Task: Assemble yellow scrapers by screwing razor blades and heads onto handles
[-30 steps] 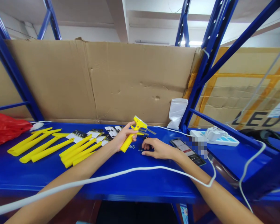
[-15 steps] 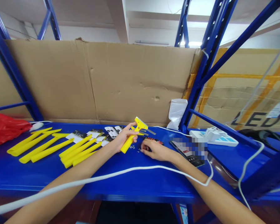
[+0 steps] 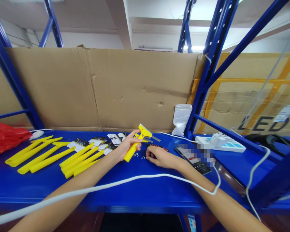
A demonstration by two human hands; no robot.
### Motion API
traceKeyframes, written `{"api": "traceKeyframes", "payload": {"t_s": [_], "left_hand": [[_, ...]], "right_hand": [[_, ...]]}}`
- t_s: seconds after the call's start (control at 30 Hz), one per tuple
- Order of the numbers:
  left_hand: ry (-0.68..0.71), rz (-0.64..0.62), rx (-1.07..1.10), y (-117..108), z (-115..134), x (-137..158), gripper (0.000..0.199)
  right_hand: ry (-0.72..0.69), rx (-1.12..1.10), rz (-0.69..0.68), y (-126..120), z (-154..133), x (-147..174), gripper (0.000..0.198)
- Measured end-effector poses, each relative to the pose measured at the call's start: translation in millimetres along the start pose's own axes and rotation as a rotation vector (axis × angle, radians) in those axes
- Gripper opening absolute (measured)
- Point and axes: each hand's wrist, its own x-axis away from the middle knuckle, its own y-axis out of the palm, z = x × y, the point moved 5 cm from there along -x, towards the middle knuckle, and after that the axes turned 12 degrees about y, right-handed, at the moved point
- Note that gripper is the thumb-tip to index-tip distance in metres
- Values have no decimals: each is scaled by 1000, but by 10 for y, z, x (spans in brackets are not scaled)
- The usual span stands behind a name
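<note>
A yellow scraper [image 3: 130, 154] with a wide flat head is in my left hand [image 3: 125, 146], whose fingers wrap round its handle. Its head points up and away from me, over the blue shelf [image 3: 154, 187]. Loose metal blades [image 3: 156, 138] lie just behind it. My right hand [image 3: 160, 157] rests on the shelf with curled fingers; whatever they hold, if anything, is hidden. Small screws [image 3: 136, 154] are scattered between both hands. A red and black tool [image 3: 162, 148] lies partly covered behind my right hand.
Several yellow scraper handles [image 3: 48, 160] and black-and-white cards [image 3: 78, 144] lie at left, beside a red plastic bag [image 3: 7, 137]. A phone [image 3: 193, 158] and a white power strip [image 3: 227, 144] are at right. A white cable [image 3: 135, 178] crosses in front of my forearms.
The view has tilted up slightly. My left hand still grips the scraper, its head turned a little. My right hand stays by the screws, its fingers still curled.
</note>
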Motion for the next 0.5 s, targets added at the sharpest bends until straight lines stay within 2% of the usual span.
{"api": "traceKeyframes", "payload": {"t_s": [0.5], "left_hand": [[28, 1, -21, 4, 30, -5, 70]], "right_hand": [[-30, 13, 44, -4, 55, -32, 7]]}}
